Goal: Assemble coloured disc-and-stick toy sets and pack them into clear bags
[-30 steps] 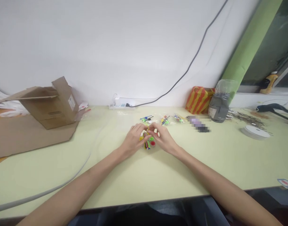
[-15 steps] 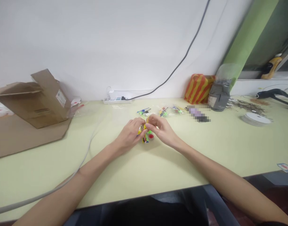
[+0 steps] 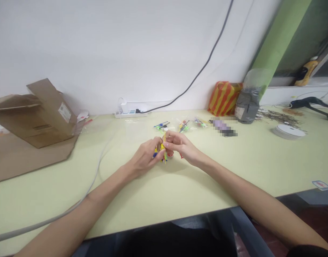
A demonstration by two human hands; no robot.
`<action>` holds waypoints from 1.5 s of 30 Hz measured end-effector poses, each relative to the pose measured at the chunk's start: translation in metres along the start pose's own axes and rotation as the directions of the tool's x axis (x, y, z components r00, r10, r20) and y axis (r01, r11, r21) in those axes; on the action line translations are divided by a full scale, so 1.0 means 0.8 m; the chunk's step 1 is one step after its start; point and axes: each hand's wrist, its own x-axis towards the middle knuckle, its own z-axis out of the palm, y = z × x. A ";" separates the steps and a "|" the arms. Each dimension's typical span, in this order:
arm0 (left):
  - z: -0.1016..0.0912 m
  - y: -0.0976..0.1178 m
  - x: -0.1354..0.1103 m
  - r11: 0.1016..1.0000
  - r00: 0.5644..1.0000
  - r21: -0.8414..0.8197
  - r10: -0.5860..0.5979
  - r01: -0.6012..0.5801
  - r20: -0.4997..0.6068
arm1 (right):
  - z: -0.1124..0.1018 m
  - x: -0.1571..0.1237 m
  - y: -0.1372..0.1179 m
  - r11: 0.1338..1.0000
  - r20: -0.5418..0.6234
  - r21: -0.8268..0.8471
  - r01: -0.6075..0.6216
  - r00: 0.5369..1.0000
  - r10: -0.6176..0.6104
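Observation:
Both hands meet over the middle of the table. My left hand [image 3: 147, 154] is closed, thumb and fingers pinching a thin yellow plastic piece [image 3: 164, 147]. My right hand [image 3: 183, 147] pinches the same piece from the other side, its thumb pointing left. The piece stands roughly upright between the fingertips; its exact kind is too small to make out. Under the hands lie small coloured plastic parts, partly hidden, with a small round red and clear piece [image 3: 170, 156] among them.
Behind the hands lie clear bags of coloured plastic parts [image 3: 183, 125]. A power strip [image 3: 130, 113] sits against the wall. An open cardboard box [image 3: 43, 121] stands left, and a grey cable [image 3: 95, 175] crosses my left forearm. Right are a striped bag [image 3: 224, 99] and a white spool [image 3: 289, 131].
The yellow piece now stands more upright between my fingertips. Both hands stay close together over the parts, and the whole view has shifted slightly.

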 end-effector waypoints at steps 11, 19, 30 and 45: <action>0.017 0.004 0.000 1.000 0.998 0.015 0.027 -0.026 -0.053 | -0.016 0.006 0.013 0.991 0.118 0.133 0.022 0.992 -0.038; 0.016 0.006 -0.002 0.999 0.998 0.015 -0.040 0.041 -0.038 | -0.016 0.003 0.009 0.994 0.079 0.097 0.046 0.995 -0.053; 0.010 0.004 -0.005 0.980 0.988 -0.127 -0.155 0.156 0.016 | -0.009 0.004 0.016 0.998 0.090 0.044 0.048 0.995 -0.052; -0.014 -0.045 0.001 0.908 0.947 0.279 -0.273 0.311 -0.170 | -0.100 0.005 0.026 0.120 -0.324 -0.936 -0.331 0.943 0.073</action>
